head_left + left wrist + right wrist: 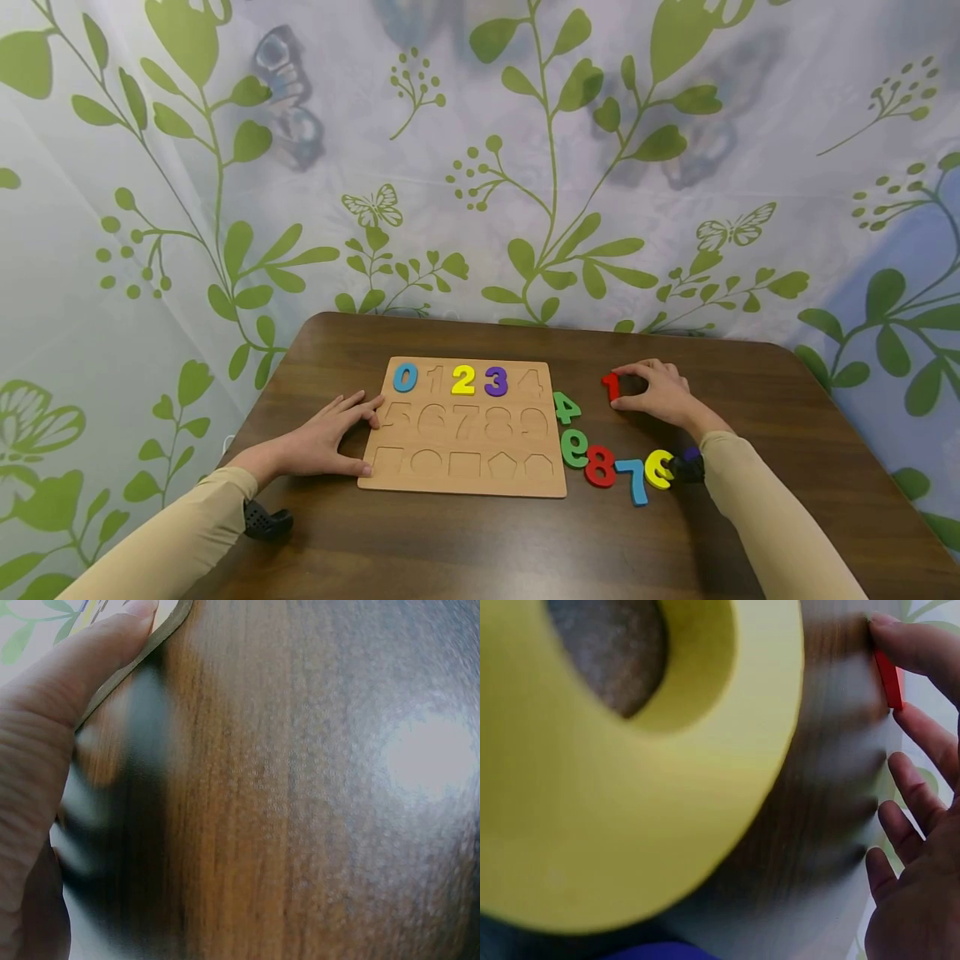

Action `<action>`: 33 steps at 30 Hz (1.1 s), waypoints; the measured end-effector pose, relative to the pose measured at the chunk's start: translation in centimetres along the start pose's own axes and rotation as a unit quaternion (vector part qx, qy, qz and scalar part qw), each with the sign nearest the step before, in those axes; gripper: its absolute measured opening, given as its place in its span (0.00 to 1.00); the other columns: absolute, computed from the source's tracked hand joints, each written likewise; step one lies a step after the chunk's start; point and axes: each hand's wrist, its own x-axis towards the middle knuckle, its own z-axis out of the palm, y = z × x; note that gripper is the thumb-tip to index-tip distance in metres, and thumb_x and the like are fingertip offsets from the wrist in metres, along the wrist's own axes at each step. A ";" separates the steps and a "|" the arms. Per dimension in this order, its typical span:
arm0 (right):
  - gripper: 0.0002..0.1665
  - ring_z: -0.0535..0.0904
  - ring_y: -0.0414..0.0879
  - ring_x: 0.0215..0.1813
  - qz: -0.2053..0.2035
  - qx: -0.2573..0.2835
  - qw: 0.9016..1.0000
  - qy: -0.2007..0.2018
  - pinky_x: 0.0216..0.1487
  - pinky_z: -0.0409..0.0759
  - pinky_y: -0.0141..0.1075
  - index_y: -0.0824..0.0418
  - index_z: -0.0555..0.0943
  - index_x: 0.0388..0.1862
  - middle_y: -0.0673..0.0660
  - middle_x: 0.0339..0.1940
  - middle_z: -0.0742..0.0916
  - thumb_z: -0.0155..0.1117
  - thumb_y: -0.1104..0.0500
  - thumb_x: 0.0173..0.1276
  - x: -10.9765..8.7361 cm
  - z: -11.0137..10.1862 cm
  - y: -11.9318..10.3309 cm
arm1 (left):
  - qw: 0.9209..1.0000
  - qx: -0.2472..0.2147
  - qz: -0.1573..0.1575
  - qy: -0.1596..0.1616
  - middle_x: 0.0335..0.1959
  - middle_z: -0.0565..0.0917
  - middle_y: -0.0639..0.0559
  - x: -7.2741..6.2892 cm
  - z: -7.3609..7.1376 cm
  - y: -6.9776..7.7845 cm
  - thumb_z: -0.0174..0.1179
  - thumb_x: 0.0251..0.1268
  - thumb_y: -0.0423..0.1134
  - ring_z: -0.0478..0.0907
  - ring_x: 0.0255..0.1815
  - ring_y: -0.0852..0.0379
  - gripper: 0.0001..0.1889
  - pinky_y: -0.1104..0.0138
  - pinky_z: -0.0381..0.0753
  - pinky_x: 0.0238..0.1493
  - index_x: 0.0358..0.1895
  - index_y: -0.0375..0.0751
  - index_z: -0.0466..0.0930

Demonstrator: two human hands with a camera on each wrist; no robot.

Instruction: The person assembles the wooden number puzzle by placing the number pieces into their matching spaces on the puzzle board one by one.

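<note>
At the right of the table, my right hand (pixel 660 393) pinches a red number 1 (pixel 611 387) between thumb and fingers. The same red piece (pixel 889 679) appears edge-on in the right wrist view, between thumb and index finger. My left hand (pixel 322 437) rests at the left edge of a wooden number board (pixel 465 487), thumb on its lower left corner and fingertips on the edge higher up. In the board's top row sit a blue 0 (pixel 405 377), a yellow 2 (pixel 463 380) and a purple 3 (pixel 496 382). The recess for 1 lies bare between 0 and 2.
Right of the board lie a green 4 (pixel 566 408), another green number (pixel 574 448), a red 8 (pixel 600 467), a blue 7 (pixel 634 481) and a yellow number (pixel 657 469). The right wrist camera partly covers a purple piece (pixel 691 454). A patterned curtain (pixel 450 167) hangs behind the table.
</note>
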 end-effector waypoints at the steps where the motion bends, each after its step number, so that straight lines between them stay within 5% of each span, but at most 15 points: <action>1: 0.43 0.58 0.70 0.66 0.000 0.001 1.000 0.001 0.61 0.55 0.69 0.55 0.77 0.70 0.70 0.69 0.70 0.75 0.37 0.60 0.0 0.0 0.0 | 1.000 0.000 -0.001 0.000 0.82 0.57 0.44 0.0 0.0 0.0 0.72 0.54 0.67 0.43 0.82 0.32 0.32 0.35 0.36 0.76 0.54 0.55 0.72; 17: 0.41 0.66 0.60 0.57 -0.020 -0.031 0.999 0.037 0.58 0.61 0.63 0.59 0.82 0.61 0.61 0.53 0.78 0.77 0.35 0.58 0.7 0.2 -0.7 | 1.000 0.003 -0.006 -0.002 0.82 0.58 0.45 0.0 0.0 0.0 0.72 0.54 0.67 0.43 0.82 0.33 0.32 0.36 0.36 0.76 0.54 0.55 0.71; 26: 0.36 0.64 0.59 0.59 -0.057 -0.011 0.997 0.044 0.63 0.56 0.64 0.56 0.82 0.61 0.59 0.53 0.77 0.79 0.40 0.59 2.3 -0.7 -5.2 | 1.000 0.002 -0.006 -0.002 0.82 0.57 0.44 -0.1 0.0 0.1 0.72 0.54 0.67 0.42 0.82 0.33 0.32 0.35 0.36 0.76 0.54 0.55 0.72; 33: 0.35 0.65 0.57 0.60 -0.098 0.003 0.994 0.038 0.63 0.56 0.65 0.52 0.82 0.61 0.56 0.52 0.77 0.79 0.39 0.58 3.8 0.7 -9.6 | 1.000 0.004 0.004 0.000 0.81 0.57 0.43 -0.1 -0.1 0.1 0.72 0.55 0.65 0.43 0.82 0.31 0.31 0.35 0.37 0.76 0.55 0.54 0.72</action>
